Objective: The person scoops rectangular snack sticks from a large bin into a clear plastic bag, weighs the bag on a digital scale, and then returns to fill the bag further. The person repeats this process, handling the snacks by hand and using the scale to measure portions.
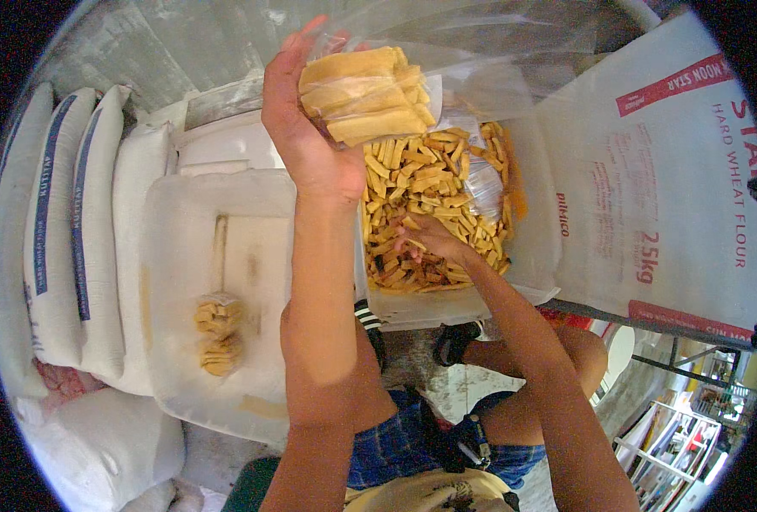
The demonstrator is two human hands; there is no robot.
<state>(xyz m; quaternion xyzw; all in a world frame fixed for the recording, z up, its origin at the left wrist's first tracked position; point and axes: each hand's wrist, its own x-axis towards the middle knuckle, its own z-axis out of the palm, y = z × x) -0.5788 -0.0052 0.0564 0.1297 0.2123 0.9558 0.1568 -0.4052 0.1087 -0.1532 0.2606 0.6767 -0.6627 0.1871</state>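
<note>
My left hand (318,147) is raised above the far side of a tub, gripping a clear plastic bag packed with yellow-brown biscuit sticks (369,96). The sticks lie side by side in the bag. Lower down, my right hand (439,238) reaches into the translucent plastic tub (430,315), with a few sticks between its fingers; exactly how many I cannot tell. Loose biscuit sticks (423,169) fill much of this tub, darker towards the near side. Clear plastic packets (483,185) lie on the sticks at the right.
A second translucent tub (173,256) on the left holds two small bags of sticks (218,336). Filled white sacks (97,224) line the far left. A printed flour sack (666,192) flanks the right side. My knees and feet are below; a metal rack (666,441) stands at lower right.
</note>
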